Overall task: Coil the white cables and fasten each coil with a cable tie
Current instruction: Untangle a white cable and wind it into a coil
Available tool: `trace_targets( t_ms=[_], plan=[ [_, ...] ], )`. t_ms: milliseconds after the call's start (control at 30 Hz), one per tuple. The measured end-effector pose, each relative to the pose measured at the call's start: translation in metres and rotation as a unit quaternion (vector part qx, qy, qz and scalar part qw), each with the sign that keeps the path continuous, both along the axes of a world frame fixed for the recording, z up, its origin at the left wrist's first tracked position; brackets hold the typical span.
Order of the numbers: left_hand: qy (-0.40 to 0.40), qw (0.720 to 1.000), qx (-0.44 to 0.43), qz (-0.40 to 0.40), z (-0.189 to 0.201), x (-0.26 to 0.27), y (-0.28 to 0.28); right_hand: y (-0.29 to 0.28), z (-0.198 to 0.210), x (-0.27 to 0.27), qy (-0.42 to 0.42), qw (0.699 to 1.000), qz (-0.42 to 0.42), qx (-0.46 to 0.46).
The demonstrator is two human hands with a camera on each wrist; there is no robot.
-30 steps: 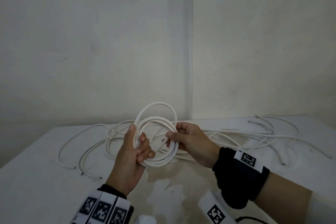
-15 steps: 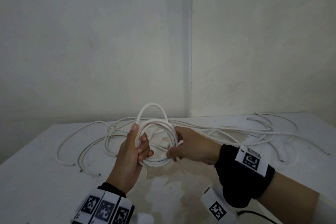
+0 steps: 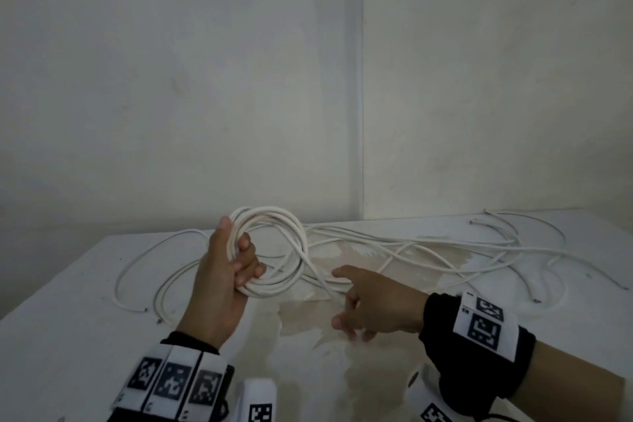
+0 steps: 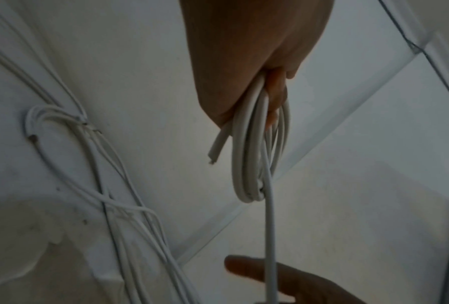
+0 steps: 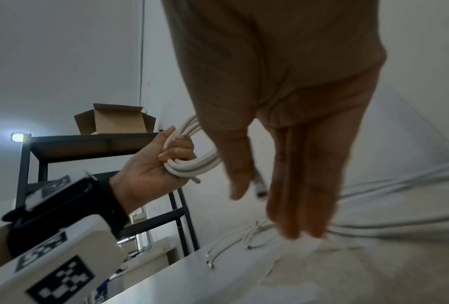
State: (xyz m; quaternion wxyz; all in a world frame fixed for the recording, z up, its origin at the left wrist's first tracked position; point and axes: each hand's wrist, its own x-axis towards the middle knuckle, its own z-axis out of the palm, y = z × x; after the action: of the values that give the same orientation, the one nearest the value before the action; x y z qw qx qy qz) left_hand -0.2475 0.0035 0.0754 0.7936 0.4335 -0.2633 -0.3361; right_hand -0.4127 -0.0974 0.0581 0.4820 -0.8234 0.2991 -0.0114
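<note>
Our left hand (image 3: 222, 281) grips the round coil of white cable (image 3: 274, 250), fingers curled through its left side and thumb laid along the outer rim, and holds it upright above the white table top (image 3: 68, 336). In the left wrist view a short cut end of the cable (image 4: 217, 147) sticks out below the palm, and one strand (image 4: 270, 236) runs from the coil down toward the right hand. Our right hand (image 3: 373, 308) hovers low over the table, just right of the coil, with its fingers (image 5: 301, 185) straight and together and the thumb apart; it holds nothing, though a cable end shows close behind the thumb in the right wrist view. Beyond and to the right of the hands, the loose white cables (image 3: 428, 247) lie in long tangled runs across the far side of the table, with more loops (image 3: 154, 274) to the left of the coil. Both wrists carry black bands with black-and-white square markers (image 3: 479, 329). In the right wrist view a dark metal shelf rack (image 5: 93, 144) stands to the left, with an open brown cardboard box (image 5: 114, 119) on its top shelf.
</note>
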Motion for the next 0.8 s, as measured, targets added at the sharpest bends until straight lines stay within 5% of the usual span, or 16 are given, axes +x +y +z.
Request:
trace_targets(
  t_ms=[67, 300, 633, 800],
  plan=[
    [0.004, 1.000, 0.006, -0.018, -0.002, -0.003, 0.001, -0.003, 0.005, 0.003, -0.019, 0.998, 0.000, -0.062],
    [0.008, 0.998, 0.014, -0.055, -0.009, -0.023, -0.001, 0.001, 0.012, 0.026, -0.247, 0.966, -0.047, 0.066],
    [-0.215, 0.965, 0.150, 0.010, -0.027, -0.016, 0.005, -0.002, 0.021, 0.019, -0.240, 0.969, -0.064, -0.009],
    [-0.178, 0.968, 0.170, -0.057, -0.027, -0.011, 0.013, -0.004, 0.027, 0.014, -0.201, 0.979, -0.036, -0.024]
  ],
)
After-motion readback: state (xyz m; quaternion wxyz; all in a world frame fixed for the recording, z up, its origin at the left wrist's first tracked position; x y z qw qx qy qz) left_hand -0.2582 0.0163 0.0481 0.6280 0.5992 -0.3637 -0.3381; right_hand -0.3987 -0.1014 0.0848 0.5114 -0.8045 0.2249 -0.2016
